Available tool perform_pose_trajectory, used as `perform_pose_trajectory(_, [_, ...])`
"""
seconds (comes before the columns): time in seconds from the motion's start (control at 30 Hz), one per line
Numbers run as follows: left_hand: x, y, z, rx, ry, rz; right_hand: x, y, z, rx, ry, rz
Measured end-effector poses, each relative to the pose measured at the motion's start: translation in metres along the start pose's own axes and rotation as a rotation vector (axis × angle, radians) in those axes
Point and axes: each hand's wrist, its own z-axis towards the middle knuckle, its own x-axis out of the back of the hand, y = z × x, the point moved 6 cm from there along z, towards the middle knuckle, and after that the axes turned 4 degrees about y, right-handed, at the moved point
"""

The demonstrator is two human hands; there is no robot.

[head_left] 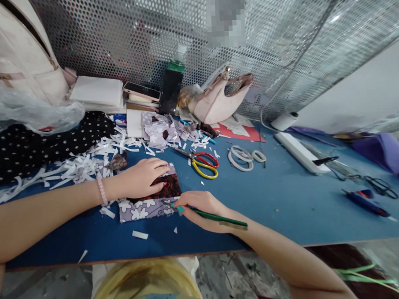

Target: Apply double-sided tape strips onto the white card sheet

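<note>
My left hand [141, 176] lies palm down, fingers stretched out, on a dark red and black patterned piece [170, 186]. Under and around that piece is lilac fabric with white flowers [141, 210], its near strip showing along the front. A slim green pen-like tool [219, 218] is pinched in my right hand [202, 209]. Its thin tip touches or hovers just over the floral strip; which one I cannot tell. Just beyond my hands lie scissors [203, 164] with one red and one yellow handle loop.
White paper strips [77, 168] and lilac fabric scraps [162, 129] are heaped behind my hands. Rolls of pale tape [241, 158] lie to the right of the scissors. Farther right are a white power strip [300, 151] and a blue cutter-like tool [367, 203]. A pink handbag [213, 100] stands against the mesh wall.
</note>
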Motion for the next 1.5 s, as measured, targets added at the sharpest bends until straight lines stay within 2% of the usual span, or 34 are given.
perform_pose_trajectory(0.2, [-0.002,-0.001,-0.001,0.002,0.004,-0.003,0.001,-0.002,-0.003,0.043,-0.043,0.009])
perform_pose_trajectory(0.37, [-0.001,0.000,0.000,-0.004,0.008,-0.005,0.000,0.002,-0.004,0.051,-0.011,-0.017])
perform_pose_trajectory(0.53, [-0.001,-0.001,-0.001,0.001,0.010,-0.004,-0.007,-0.001,-0.007,0.157,-0.101,0.062])
perform_pose_trajectory(0.7, [-0.001,-0.001,-0.001,-0.005,0.018,-0.004,-0.003,0.005,-0.007,0.114,-0.044,-0.002])
perform_pose_trajectory(0.83, [-0.001,0.000,0.000,0.002,0.003,0.003,-0.004,0.002,-0.009,0.208,-0.078,0.076])
perform_pose_trajectory(1.0, [0.000,0.001,0.000,0.001,0.001,0.015,-0.007,0.009,-0.010,0.141,-0.098,0.009])
perform_pose_trajectory(1.1, [0.000,0.000,0.000,0.000,0.012,0.014,-0.011,0.006,-0.011,0.196,-0.156,0.121])
perform_pose_trajectory(1.17, [0.000,0.000,0.000,0.000,0.013,0.013,-0.011,0.006,-0.010,0.197,-0.142,0.156])
perform_pose_trajectory(1.27, [0.000,0.000,0.000,-0.008,0.018,0.012,-0.009,0.011,-0.006,0.137,-0.078,0.078])
perform_pose_trajectory(1.4, [0.000,0.000,0.000,0.002,0.018,0.011,-0.014,0.005,-0.005,0.246,-0.165,0.148])
perform_pose_trajectory(1.5, [-0.001,0.000,0.000,0.003,0.014,0.009,-0.009,0.004,-0.002,0.254,-0.101,0.215])
